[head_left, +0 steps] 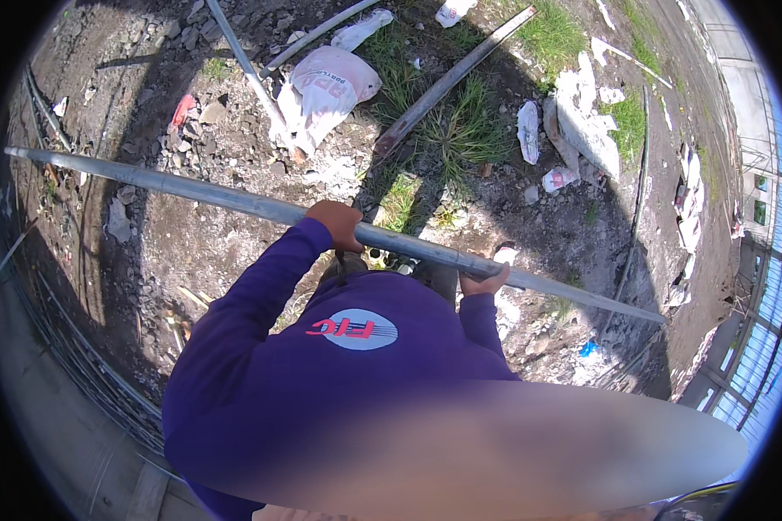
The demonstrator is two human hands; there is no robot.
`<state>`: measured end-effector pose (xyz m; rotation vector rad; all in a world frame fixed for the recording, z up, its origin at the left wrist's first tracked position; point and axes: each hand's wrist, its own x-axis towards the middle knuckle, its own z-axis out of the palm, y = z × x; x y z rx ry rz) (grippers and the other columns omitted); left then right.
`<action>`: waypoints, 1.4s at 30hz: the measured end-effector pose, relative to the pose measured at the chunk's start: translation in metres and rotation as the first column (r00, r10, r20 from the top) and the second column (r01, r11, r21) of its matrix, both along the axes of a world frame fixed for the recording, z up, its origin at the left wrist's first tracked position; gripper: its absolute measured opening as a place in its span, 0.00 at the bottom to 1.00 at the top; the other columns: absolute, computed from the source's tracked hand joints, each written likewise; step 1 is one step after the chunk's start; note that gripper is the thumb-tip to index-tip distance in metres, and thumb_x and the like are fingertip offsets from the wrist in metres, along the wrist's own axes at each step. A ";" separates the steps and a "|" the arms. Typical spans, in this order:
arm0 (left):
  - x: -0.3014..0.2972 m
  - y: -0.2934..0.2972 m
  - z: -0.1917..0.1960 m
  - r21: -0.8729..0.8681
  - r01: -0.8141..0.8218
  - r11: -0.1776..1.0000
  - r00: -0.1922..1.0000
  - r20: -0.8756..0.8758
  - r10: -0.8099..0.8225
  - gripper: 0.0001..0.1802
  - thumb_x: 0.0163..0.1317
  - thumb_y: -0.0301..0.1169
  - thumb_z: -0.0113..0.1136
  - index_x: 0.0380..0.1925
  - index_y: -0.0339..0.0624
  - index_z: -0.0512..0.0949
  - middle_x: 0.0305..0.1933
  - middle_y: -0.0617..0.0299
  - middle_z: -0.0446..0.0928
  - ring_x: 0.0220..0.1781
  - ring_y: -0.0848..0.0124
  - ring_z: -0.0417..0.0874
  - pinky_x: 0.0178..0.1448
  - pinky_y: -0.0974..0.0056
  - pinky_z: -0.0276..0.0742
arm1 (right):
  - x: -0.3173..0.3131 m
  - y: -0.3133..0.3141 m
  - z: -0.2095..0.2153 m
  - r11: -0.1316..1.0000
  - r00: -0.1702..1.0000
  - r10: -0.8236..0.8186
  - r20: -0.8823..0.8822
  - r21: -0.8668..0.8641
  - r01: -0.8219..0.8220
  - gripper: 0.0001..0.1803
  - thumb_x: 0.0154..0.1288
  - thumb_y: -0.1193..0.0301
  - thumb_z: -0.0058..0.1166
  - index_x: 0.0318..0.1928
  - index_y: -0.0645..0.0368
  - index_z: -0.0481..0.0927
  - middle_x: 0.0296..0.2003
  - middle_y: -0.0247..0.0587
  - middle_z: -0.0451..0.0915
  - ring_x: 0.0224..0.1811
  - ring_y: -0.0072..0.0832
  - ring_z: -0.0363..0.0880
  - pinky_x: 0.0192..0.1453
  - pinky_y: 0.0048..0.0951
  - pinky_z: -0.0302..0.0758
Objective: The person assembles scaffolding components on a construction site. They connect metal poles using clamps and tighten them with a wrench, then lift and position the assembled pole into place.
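Rubble-strewn ground (235, 252), white sack (326, 87), rusty bar (447, 82)

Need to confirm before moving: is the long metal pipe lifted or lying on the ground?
Lifted: the metal pipe runs level, gripped by left hand and right hand.

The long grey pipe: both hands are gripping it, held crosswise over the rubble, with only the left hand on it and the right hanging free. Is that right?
Not quite. The head view shows both hands on the long grey pipe: the left hand wraps over it and the right hand has a grip from below. The pipe does lie crosswise over the rubble.
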<state>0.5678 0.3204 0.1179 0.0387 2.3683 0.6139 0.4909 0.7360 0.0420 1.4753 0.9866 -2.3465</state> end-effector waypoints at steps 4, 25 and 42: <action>-0.018 -0.003 0.006 0.004 -0.084 0.996 0.996 -0.013 0.084 0.33 0.46 0.62 0.71 0.40 0.45 0.84 0.39 0.51 0.87 0.45 0.51 0.88 0.51 0.49 0.82 | -0.055 -0.019 0.016 0.997 0.995 0.075 -0.070 -0.023 -0.077 0.35 0.62 0.36 0.56 0.53 0.53 0.75 0.47 0.46 0.79 0.53 0.44 0.76 0.64 0.59 0.69; -0.205 0.023 0.030 -0.210 -0.541 0.814 0.838 -0.055 0.543 0.38 0.47 0.67 0.71 0.40 0.41 0.83 0.37 0.48 0.86 0.42 0.49 0.88 0.48 0.48 0.82 | -0.408 -0.149 0.008 0.920 0.931 0.312 -0.190 -0.185 -0.346 0.37 0.56 0.40 0.68 0.52 0.51 0.67 0.32 0.47 0.79 0.34 0.42 0.81 0.47 0.52 0.81; -0.125 -0.125 0.019 -0.123 -0.819 0.560 0.565 -0.007 0.825 0.34 0.49 0.64 0.70 0.37 0.44 0.84 0.36 0.50 0.86 0.41 0.50 0.88 0.47 0.48 0.81 | -0.410 -0.415 0.010 0.697 0.699 0.715 -0.017 -0.057 -0.715 0.42 0.56 0.42 0.68 0.60 0.55 0.68 0.42 0.48 0.78 0.47 0.44 0.78 0.57 0.55 0.78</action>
